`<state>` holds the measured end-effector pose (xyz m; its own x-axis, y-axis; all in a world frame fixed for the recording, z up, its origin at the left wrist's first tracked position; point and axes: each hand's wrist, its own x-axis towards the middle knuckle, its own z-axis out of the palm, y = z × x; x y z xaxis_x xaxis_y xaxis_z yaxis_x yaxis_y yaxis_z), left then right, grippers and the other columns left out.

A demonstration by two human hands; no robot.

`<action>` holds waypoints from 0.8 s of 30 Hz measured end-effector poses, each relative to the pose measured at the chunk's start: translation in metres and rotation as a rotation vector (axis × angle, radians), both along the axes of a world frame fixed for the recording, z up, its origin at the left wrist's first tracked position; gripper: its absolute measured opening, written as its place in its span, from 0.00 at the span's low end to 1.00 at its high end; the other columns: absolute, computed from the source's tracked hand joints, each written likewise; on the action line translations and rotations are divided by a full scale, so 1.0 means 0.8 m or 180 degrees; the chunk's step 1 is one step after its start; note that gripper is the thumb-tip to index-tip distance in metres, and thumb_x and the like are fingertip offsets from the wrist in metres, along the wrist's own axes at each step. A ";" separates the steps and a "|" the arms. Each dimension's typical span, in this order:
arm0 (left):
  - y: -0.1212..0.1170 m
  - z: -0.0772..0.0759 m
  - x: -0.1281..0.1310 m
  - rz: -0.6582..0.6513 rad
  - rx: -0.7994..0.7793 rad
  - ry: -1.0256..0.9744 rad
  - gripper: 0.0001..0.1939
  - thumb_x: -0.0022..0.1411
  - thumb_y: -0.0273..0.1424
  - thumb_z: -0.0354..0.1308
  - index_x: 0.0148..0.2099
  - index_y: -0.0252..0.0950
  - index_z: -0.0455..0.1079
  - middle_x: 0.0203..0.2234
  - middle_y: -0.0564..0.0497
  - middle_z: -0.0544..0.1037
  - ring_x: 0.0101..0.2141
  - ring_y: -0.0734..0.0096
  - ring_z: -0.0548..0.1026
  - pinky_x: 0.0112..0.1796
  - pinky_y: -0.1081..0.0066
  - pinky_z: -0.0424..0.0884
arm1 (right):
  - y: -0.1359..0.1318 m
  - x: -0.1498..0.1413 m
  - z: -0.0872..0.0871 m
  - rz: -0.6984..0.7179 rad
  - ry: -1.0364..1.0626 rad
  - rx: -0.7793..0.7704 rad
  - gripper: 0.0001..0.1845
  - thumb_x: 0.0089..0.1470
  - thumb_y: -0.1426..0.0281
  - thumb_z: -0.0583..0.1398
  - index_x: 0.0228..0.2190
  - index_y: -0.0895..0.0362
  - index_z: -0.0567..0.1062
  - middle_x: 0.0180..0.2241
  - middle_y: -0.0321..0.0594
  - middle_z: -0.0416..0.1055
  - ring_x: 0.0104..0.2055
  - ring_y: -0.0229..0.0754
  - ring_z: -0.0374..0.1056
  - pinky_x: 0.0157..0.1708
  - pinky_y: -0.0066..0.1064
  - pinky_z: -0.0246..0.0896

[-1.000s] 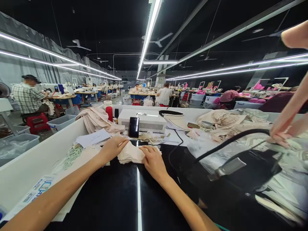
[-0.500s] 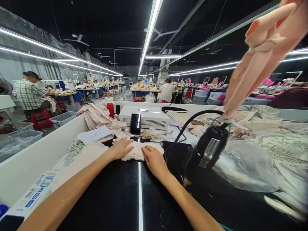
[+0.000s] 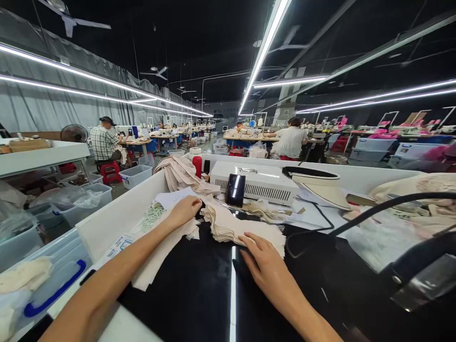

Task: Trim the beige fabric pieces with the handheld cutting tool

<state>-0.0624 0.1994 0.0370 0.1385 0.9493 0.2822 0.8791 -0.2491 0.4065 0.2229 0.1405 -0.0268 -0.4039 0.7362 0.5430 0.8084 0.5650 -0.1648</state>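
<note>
A stack of cream fabric pieces (image 3: 228,223) lies on the black tabletop (image 3: 199,294), its layers fanned at the left end. My right hand (image 3: 265,261) rests on the near right part of this stack, fingers stretched out and slightly apart. To the stack's left, my left hand (image 3: 183,212) is over the upper end of another cream fabric pile (image 3: 160,256). Its fingers are curled together near the stack's left end; what they pinch, if anything, is hidden.
A phone (image 3: 235,190) leans against a white metal box (image 3: 256,180) behind the stack. Green cord (image 3: 152,217) lies at left. A black handheld tool (image 3: 420,270) with a cable hangs at right, near a cream visor (image 3: 317,183). A white side wall (image 3: 121,213) borders the table.
My left hand has come off the stack to the left, and its fingers have curled. My right hand stays on the stack. The view has turned left, and the hanging tool sits further right.
</note>
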 end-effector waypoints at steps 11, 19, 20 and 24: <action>-0.038 -0.034 -0.072 0.1107 -0.0574 -0.0250 0.17 0.73 0.38 0.61 0.59 0.35 0.71 0.54 0.43 0.75 0.49 0.58 0.78 0.49 0.54 0.78 | -0.076 -0.020 0.005 0.0652 0.0433 -0.1053 0.18 0.67 0.66 0.54 0.49 0.50 0.82 0.60 0.51 0.73 0.61 0.57 0.73 0.59 0.53 0.71; -0.047 -0.009 -0.066 0.0798 -0.0487 -0.1352 0.17 0.73 0.38 0.61 0.59 0.35 0.71 0.54 0.43 0.75 0.50 0.57 0.77 0.49 0.54 0.77 | -0.097 -0.010 0.011 0.0733 0.1098 -0.1677 0.18 0.65 0.60 0.54 0.44 0.49 0.83 0.56 0.47 0.75 0.58 0.54 0.74 0.62 0.48 0.68; -0.051 -0.005 -0.064 0.0725 -0.0508 -0.1536 0.17 0.73 0.38 0.61 0.59 0.35 0.71 0.54 0.43 0.75 0.49 0.58 0.77 0.49 0.54 0.78 | -0.099 -0.012 0.014 0.0744 0.1297 -0.1774 0.17 0.64 0.59 0.56 0.43 0.49 0.83 0.54 0.46 0.77 0.57 0.53 0.74 0.61 0.47 0.68; -0.080 0.008 -0.044 0.0348 -0.0783 -0.2265 0.16 0.73 0.39 0.60 0.55 0.33 0.72 0.47 0.46 0.77 0.41 0.64 0.79 0.42 0.61 0.79 | -0.109 -0.026 0.028 0.0564 0.2558 -0.2630 0.22 0.56 0.49 0.64 0.44 0.51 0.83 0.46 0.45 0.81 0.51 0.53 0.76 0.51 0.40 0.74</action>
<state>-0.0973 0.1358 0.0432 -0.0962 0.9943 0.0467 0.3985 -0.0046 0.9172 0.2020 0.0532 -0.0047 -0.2941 0.9531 0.0709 0.2246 0.1410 -0.9642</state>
